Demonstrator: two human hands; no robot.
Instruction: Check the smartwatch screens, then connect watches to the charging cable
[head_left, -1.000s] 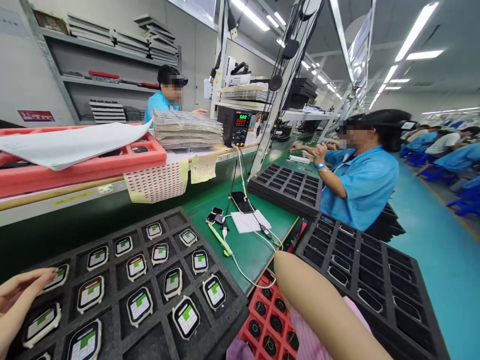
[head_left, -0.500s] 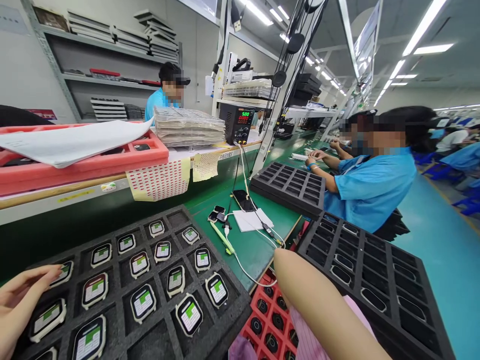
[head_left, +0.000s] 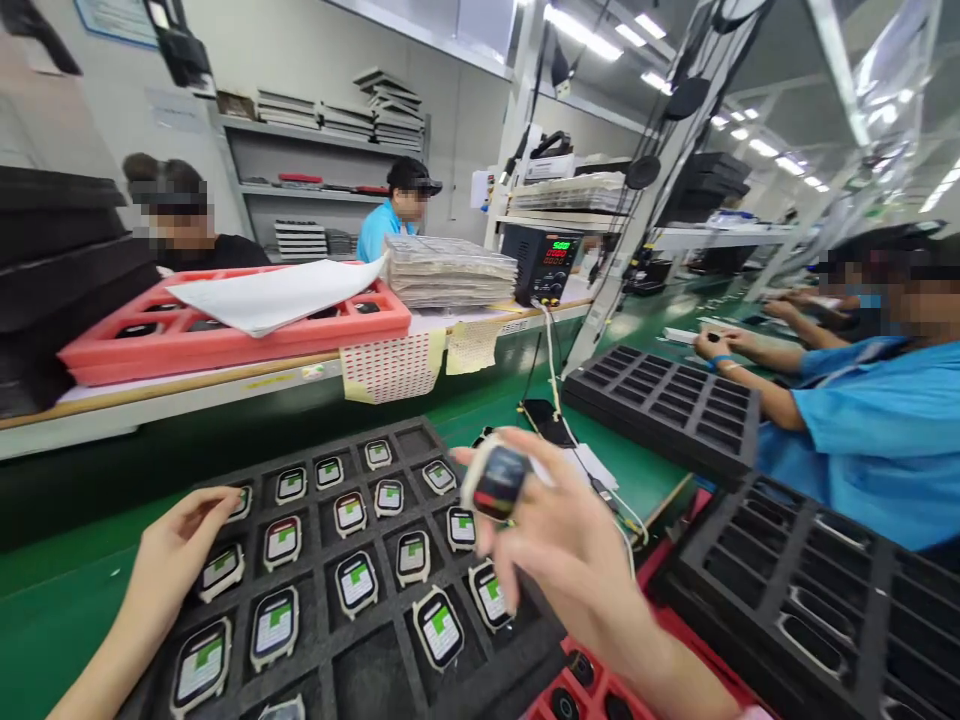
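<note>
A black foam tray (head_left: 369, 672) in front of me holds rows of smartwatches with pale cases and lit white-and-green screens. My left hand (head_left: 180, 540) reaches over its left side, thumb and fingertips closed at the edge of a smartwatch (head_left: 241, 503) in the far left compartment; the fingers partly cover it. My right hand (head_left: 562, 530) is raised above the tray's right side, gripping another smartwatch (head_left: 501, 482) with a mostly dark screen. That watch and the hand are blurred by motion. Below the hand, a lit smartwatch (head_left: 491, 595) sits partly covered in its compartment.
Black foam trays (head_left: 660, 400) stand to the right, the nearer tray (head_left: 795, 590) holding watch parts. Below is a red tray (head_left: 592, 690) of round parts. White cables (head_left: 559, 400) cross the bench near a power supply (head_left: 541, 265). A co-worker (head_left: 885, 400) sits at right.
My right hand has come into view from the lower right, holding a smartwatch over the tray. The view has swung left; my left hand stays at the same corner watch.
</note>
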